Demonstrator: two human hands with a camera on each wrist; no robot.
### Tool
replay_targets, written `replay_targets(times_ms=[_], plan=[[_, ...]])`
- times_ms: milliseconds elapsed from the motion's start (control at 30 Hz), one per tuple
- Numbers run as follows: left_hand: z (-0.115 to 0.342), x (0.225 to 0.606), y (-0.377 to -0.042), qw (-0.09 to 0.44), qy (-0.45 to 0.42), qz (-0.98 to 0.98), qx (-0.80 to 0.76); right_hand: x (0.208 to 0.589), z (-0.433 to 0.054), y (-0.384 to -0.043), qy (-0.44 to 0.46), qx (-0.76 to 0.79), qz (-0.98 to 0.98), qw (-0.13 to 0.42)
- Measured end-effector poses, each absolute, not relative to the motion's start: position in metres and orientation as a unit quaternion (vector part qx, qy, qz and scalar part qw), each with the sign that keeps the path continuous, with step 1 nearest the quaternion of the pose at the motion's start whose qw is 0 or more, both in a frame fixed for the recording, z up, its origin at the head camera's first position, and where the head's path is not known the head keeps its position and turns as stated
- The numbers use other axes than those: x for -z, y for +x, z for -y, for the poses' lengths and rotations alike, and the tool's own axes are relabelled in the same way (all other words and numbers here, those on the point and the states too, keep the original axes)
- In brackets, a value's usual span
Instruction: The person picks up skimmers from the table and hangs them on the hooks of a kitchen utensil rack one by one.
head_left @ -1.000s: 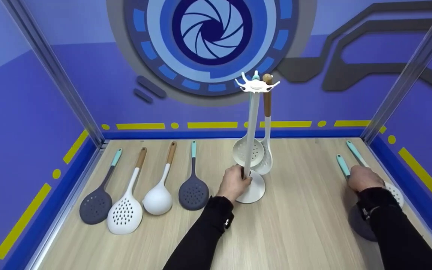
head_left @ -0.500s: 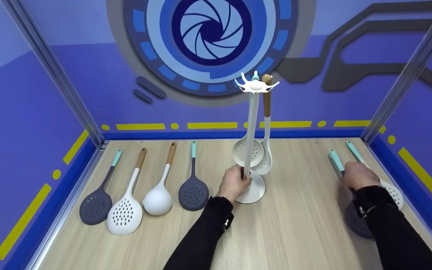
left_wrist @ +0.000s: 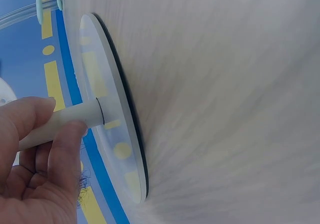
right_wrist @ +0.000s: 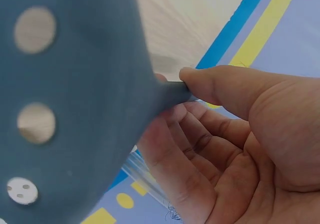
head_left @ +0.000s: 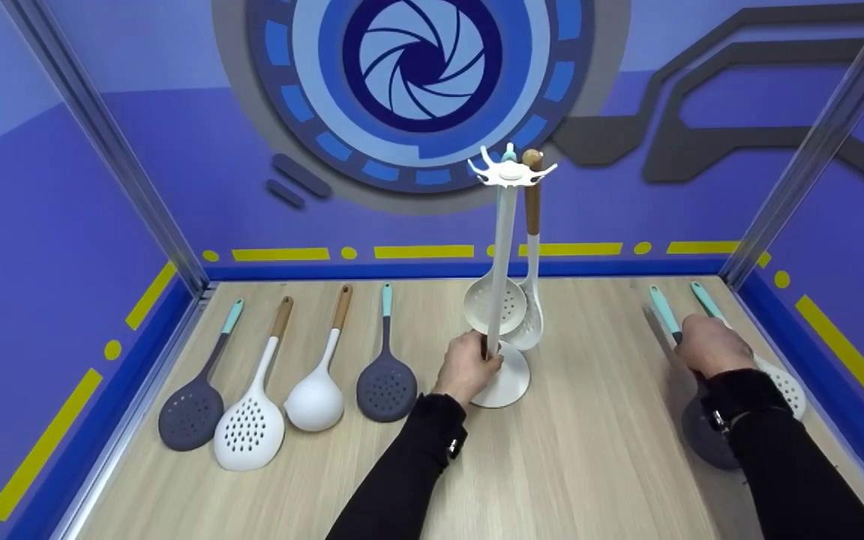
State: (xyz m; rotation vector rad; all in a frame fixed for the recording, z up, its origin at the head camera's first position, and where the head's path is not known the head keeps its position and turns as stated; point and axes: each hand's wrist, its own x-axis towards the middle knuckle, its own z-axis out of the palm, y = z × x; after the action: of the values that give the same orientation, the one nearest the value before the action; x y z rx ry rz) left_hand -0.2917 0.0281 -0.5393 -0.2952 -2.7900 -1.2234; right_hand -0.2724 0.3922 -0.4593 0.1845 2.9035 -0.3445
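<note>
My left hand [head_left: 469, 365] grips the pole of a white utensil stand [head_left: 504, 247] just above its round base; in the left wrist view, thumb and fingers [left_wrist: 64, 156] wrap the pole. On the stand hang a white slotted ladle [head_left: 486, 300] and a white slotted utensil with a wooden handle [head_left: 533, 206]. At the right, my right hand [head_left: 713, 346] pinches a dark grey slotted turner [head_left: 706, 435] by its neck, its teal handle pointing away. Close up in the right wrist view, the turner's holed blade [right_wrist: 95, 74] fills the left side.
To the left lie a dark turner [head_left: 190, 412], a white slotted turner [head_left: 250, 433], a white ladle [head_left: 316, 401] and a dark skimmer [head_left: 387, 386]. A white skimmer with a teal handle [head_left: 788, 386] lies right of my right hand. Blue walls enclose the table [head_left: 589, 465].
My right hand has moved a little left and away from me, bringing the dark slotted turner with it, off from the white skimmer. The left hand and the stand have stayed put.
</note>
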Motion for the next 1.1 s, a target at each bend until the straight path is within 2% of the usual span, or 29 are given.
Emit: replay_targets(times_ms=[233,433,667,1100], plan=[[-0.028,0.540,-0.292,0.038,-0.096,0.909,0.403,0.455,-0.386,-0.273,0.058,0.112,-0.988,0.091],[-0.027,0.540,-0.292,0.036,-0.100,0.910,0.401,0.454,-0.385,-0.274,0.050,0.111,-0.991,0.056],[-0.028,0.539,-0.292,0.045,-0.104,0.910,0.399,0.448,-0.381,-0.274,0.046,0.121,-0.990,0.057],[-0.028,0.539,-0.292,0.036,-0.097,0.912,0.398,0.441,-0.373,-0.276,0.014,0.128,-0.992,0.016]])
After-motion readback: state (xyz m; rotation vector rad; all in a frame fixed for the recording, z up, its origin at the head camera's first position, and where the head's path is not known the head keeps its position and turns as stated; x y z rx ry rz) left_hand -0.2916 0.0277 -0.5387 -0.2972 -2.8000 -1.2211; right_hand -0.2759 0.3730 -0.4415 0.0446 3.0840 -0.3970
